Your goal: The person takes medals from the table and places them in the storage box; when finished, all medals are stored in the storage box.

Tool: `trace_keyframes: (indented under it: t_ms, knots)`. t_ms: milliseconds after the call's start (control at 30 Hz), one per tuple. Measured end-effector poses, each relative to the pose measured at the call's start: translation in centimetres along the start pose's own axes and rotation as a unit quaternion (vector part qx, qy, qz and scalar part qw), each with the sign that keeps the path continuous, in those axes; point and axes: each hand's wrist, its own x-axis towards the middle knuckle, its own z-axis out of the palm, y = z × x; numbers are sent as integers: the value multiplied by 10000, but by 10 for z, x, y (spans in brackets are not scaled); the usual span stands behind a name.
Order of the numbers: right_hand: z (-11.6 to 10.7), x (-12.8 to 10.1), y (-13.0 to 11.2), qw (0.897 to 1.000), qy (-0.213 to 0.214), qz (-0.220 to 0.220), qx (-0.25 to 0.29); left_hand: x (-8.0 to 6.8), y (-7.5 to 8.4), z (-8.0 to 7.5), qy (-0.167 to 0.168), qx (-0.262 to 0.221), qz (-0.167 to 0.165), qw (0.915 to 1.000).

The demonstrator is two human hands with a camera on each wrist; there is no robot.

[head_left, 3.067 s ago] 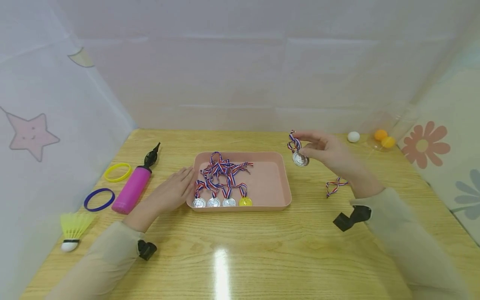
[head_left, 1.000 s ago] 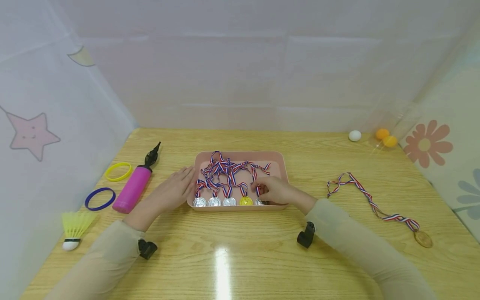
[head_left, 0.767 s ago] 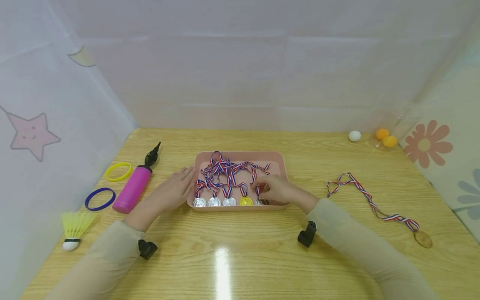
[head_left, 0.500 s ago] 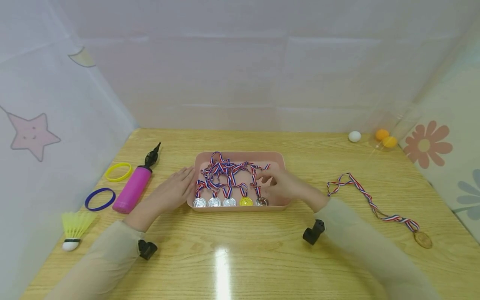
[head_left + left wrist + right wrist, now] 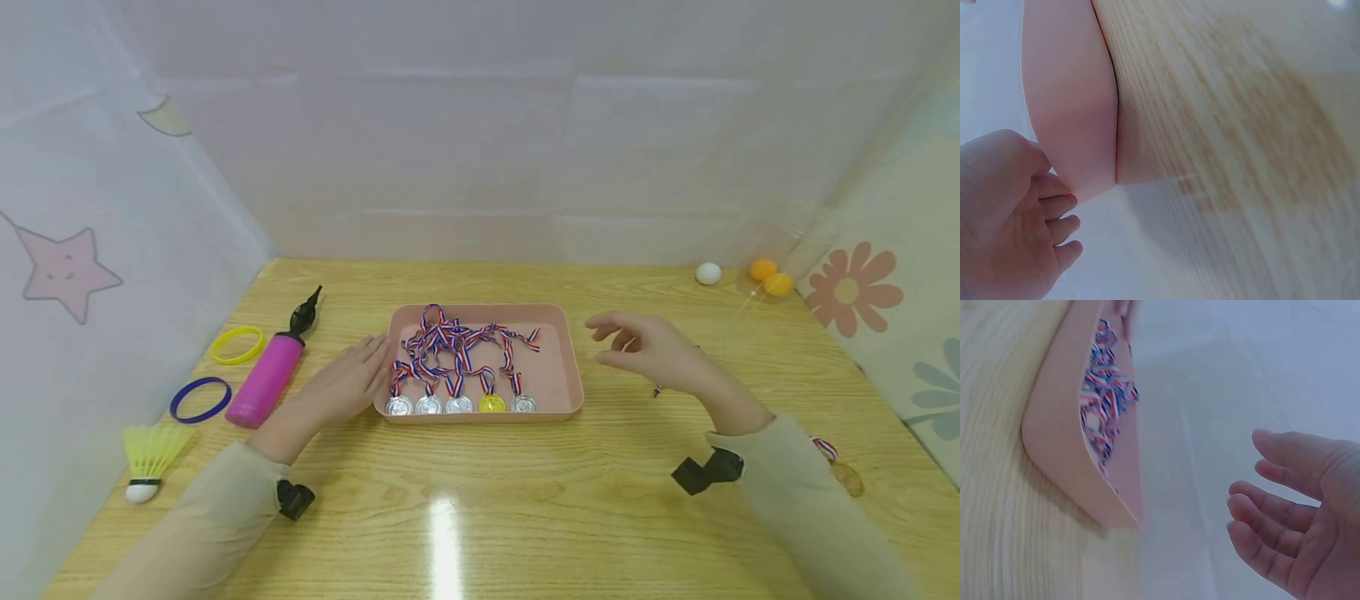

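A pink tray (image 5: 558,412) stands on the table with several silver medals (image 5: 459,404) and one gold medal (image 5: 491,403) in a row along its near side. Their red, white and blue ribbons (image 5: 450,337) lie tangled behind them. My left hand (image 5: 348,379) rests against the tray's left end, fingers relaxed at its outer wall (image 5: 1079,94). To the right of the tray, my right hand (image 5: 648,350) hovers with loosely bent fingers and holds nothing. Another medal (image 5: 847,477), gold-coloured, lies at the right, its ribbon partly hidden by my right arm.
On the left lie a pink hand pump (image 5: 264,379), a yellow wristband (image 5: 237,344), a blue wristband (image 5: 200,399) and a yellow shuttlecock (image 5: 150,458). At the back right are a white ball (image 5: 708,273) and orange balls (image 5: 763,269) in a clear container.
My right hand has set a silver medal at the right end of the row, let it go and moved right, out of the tray. The left hand has stayed put.
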Motion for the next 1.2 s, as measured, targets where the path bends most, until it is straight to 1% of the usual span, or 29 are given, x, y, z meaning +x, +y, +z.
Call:
trace_keyframes:
  t_ms: [200, 333, 400, 500, 633, 700, 733, 833, 900, 967, 1100, 1200]
  knots:
    - [-29, -37, 31, 9986, 459, 274, -33, 0, 0, 0, -10, -18, 3, 10000]
    - [-44, -65, 56, 9954, 741, 522, -308, 0, 0, 0, -5, -33, 3, 10000]
    - [-51, -81, 70, 9933, 827, 670, -449, 0, 0, 0, -7, -53, -9, 10000]
    - [-60, -105, 92, 9912, 879, 782, -613, 0, 0, 0, -24, -77, -34, 10000]
    - [-68, -135, 122, 9908, 731, 915, -675, 0, 0, 0, -31, -87, -37, 10000]
    - [-70, -148, 137, 9894, 639, 1032, -793, 0, -1, 0, -21, -79, -22, 10000]
    - [-70, -154, 143, 9886, 547, 1130, -827, 0, -1, 0, -19, -66, -12, 10000]
    - [-69, -171, 160, 9820, 401, 1556, -990, 0, -1, 1, -18, -44, 4, 10000]
    - [-68, -180, 167, 9764, 219, 1891, -1015, 0, -1, 1, -22, -44, -3, 10000]
    - [-68, -187, 173, 9710, 133, 2139, -1063, 1, -1, 1, -33, -51, -14, 10000]
    - [-67, -195, 181, 9660, -8, 2339, -1101, 1, -1, 0, -56, -45, -4, 10000]
    - [-66, -200, 188, 9672, -16, 2318, -1035, 1, 0, -1, -65, -70, 15, 10000]
